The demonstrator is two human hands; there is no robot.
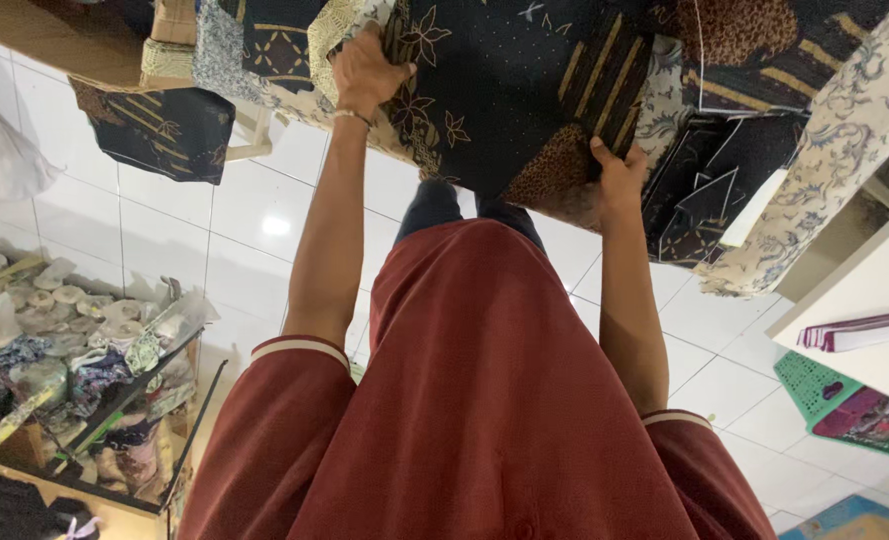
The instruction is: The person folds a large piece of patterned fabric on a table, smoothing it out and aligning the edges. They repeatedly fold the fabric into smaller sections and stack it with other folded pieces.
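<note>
My left hand (366,68) grips the left edge of a folded dark navy batik cloth (509,90) with gold flower and stripe patterns. My right hand (616,180) grips the same cloth at its near right corner, by a brown dotted patch. Both arms reach forward over my red shirt. The cloth lies on or just above a pile of other patterned fabrics (754,60); I cannot tell which.
A cream floral cloth (844,140) hangs at the right. A glass display case (84,360) with small fabric items stands at the left. At the right are a white shelf (864,290) and a green basket (824,385). The floor (194,220) is white tile.
</note>
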